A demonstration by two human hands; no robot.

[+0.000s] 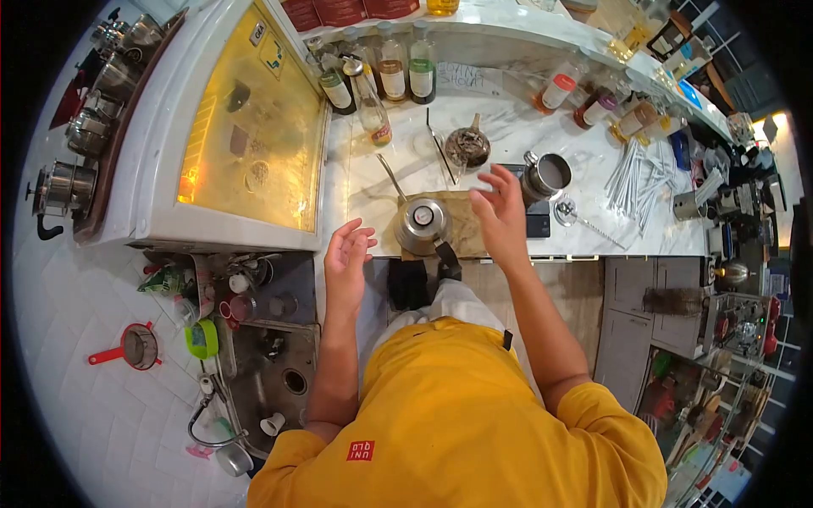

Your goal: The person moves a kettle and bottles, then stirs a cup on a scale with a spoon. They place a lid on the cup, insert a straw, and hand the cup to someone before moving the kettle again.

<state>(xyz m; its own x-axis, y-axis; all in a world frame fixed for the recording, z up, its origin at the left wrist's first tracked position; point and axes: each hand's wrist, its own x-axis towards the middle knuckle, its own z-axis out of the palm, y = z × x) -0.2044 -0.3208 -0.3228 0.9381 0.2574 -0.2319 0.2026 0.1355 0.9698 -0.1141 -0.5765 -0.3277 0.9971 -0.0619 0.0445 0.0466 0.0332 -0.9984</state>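
My left hand hovers by the counter's front edge, fingers loosely curled and apart, holding nothing. My right hand is raised over the counter with its fingers apart and nothing in it. Between them a steel gooseneck kettle stands on a brown cloth, its lid on, spout pointing away and black handle toward me. Beyond my right fingers sits a round glass vessel with dark brown contents that look like coffee grounds. A metal pitcher and a black device are just right of that hand.
A thin black stick and a twisted bar spoon lie on the marble counter. Several bottles line the back, and wrapped straws are spread at right. A yellow-lit glass-door cabinet stands left, above a sink.
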